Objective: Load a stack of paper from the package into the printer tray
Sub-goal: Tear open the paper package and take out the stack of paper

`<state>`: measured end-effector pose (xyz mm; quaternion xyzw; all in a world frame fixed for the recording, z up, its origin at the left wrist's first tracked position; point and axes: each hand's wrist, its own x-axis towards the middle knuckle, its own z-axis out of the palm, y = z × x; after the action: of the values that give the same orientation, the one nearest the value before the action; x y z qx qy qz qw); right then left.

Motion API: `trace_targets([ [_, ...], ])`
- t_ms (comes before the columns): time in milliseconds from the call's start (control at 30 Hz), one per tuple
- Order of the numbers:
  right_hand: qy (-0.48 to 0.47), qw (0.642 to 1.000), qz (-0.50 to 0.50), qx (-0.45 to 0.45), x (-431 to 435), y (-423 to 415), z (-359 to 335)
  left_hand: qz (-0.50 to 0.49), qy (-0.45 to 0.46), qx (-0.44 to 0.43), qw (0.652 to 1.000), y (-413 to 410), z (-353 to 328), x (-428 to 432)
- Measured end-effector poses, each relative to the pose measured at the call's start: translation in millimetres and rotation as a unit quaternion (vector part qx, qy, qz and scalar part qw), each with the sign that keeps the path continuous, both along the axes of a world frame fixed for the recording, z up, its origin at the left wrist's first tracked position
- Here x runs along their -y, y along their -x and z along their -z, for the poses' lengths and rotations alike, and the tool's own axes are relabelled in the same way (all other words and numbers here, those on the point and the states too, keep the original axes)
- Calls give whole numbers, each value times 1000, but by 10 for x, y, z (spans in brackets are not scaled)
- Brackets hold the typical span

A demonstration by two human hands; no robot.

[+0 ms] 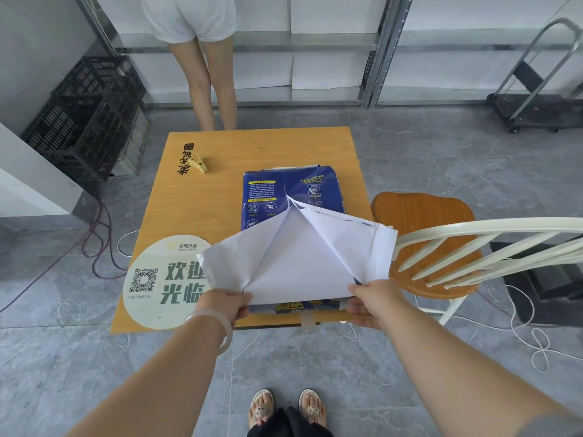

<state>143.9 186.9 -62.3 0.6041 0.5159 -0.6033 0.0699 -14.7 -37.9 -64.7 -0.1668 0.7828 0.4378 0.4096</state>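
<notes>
A blue paper package (284,190) lies flat on the wooden table (220,197), its near end at the table's front edge. Its wrapper is torn open at the near end and the white inner flaps (303,253) are spread upward and outward. My left hand (225,305) grips the left flap at the package's near left corner. My right hand (373,302) grips the right flap at the near right corner. The paper stack inside is hidden by the flaps. No printer is in view.
A yellow clip (200,164) and a round printed sign (157,282) lie on the table. A wooden chair (426,244) with a white back stands right of the table. A person (202,58) stands beyond it. Black crates (88,118) sit at left, a trolley (536,108) at right, cables on the floor.
</notes>
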Motion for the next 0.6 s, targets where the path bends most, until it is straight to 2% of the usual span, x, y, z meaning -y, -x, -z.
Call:
trace_targets([
  [300,110,991,5,-76,-11,-181,20,-6,-42,77,996,-22,-24,116],
  [467,92,990,25,-105,27,-59,7,-34,-62,64,995,-65,-11,-17],
  [600,80,991,7,-103,45,-77,47,-11,-70,59,996,-81,1,-32],
])
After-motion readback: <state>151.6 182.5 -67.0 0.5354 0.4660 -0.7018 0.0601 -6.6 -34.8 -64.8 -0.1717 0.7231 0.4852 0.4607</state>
